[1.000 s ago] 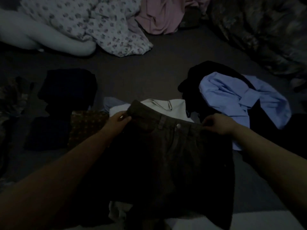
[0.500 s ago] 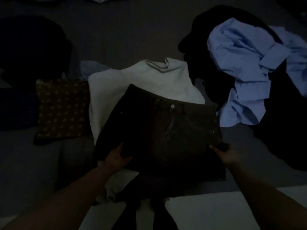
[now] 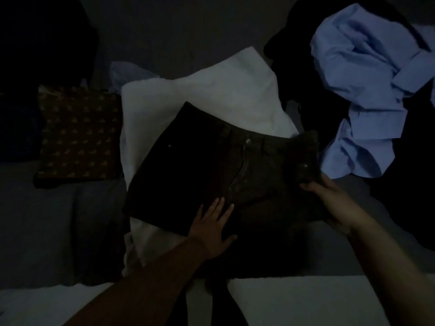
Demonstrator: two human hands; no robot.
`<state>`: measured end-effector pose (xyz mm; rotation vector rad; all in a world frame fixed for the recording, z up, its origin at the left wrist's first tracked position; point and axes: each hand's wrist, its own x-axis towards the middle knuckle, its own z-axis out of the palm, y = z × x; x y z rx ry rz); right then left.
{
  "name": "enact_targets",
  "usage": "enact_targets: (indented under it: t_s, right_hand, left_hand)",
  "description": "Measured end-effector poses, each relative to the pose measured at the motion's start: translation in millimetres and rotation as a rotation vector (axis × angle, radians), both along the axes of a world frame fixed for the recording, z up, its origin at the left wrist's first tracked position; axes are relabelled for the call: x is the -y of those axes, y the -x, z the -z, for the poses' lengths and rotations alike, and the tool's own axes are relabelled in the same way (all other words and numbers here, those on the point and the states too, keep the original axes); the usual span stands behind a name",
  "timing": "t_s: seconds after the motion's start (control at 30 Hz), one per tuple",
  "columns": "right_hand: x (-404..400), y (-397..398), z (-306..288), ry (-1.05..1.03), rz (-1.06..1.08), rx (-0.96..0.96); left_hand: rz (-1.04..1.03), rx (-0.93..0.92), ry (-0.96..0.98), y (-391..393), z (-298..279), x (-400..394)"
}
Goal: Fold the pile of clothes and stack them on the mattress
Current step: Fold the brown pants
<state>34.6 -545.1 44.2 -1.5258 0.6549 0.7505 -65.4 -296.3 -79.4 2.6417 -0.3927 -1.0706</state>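
From my remote feed the room is very dim, with most corners sinking into black. A dark grey mattress (image 3: 164,36) fills the far and middle of the view, its surface flat and plain. Along the near edge runs a paler, whitish strip (image 3: 306,300), brighter than anything around it. I can make out no walls, windows or lamp.

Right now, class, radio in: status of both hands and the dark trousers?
Left hand flat on dark trousers. Right hand pinching their side edge, flap turned up. Trousers lying on white garment. Blue shirt crumpled alongside.
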Motion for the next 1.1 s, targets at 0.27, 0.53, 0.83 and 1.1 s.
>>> enact_targets:
  t_s: [0.27, 0.53, 0.83, 1.1]
  right_hand:
    - [-187, -44, -7, -0.041, -0.286, 0.116]
    - [-277, -43, 46, 0.024, -0.622, 0.042]
    - [-177, 44, 72, 0.677, -0.093, 0.219]
    - [-175, 32, 81, 0.181, 0.032, -0.208]
  left_hand:
    - [-0.648, -0.061, 0.916, 10, -56, -65]
    - [-1.751, -0.079, 0.993, -6, -51, -163]
    - [-1.300, -0.026, 0.331, -54, -55, -126]
    - [-1.549, -0.092, 0.482, -23, -40, -177]
